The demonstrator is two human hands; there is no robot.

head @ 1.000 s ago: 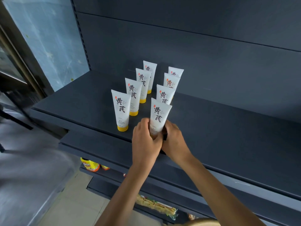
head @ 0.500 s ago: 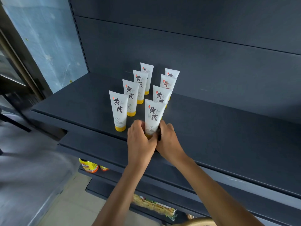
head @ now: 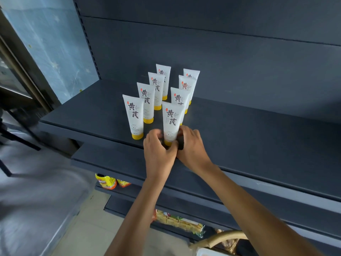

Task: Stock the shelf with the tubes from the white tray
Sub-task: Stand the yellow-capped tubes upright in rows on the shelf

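Note:
Several white tubes with yellow caps stand cap-down in two rows on the dark shelf (head: 249,130). The front tube of the right row (head: 172,120) stands at the shelf's front edge. My left hand (head: 159,150) and my right hand (head: 191,145) curl around its lower end from either side, hiding most of its yellow cap. The front tube of the left row (head: 134,116) stands free just to the left of my hands. The white tray shows only as a pale corner (head: 208,253) at the bottom edge.
The shelf is bare to the right of the tubes. On the lower shelves lie yellow snack bags (head: 107,182) and a packet of biscuits (head: 180,221). A wicker basket handle (head: 221,238) arches at the bottom. A grey surface (head: 27,191) lies to the left.
The tube between my hands now stands lower and straighter on the shelf edge. My fingers have slid down to its cap end.

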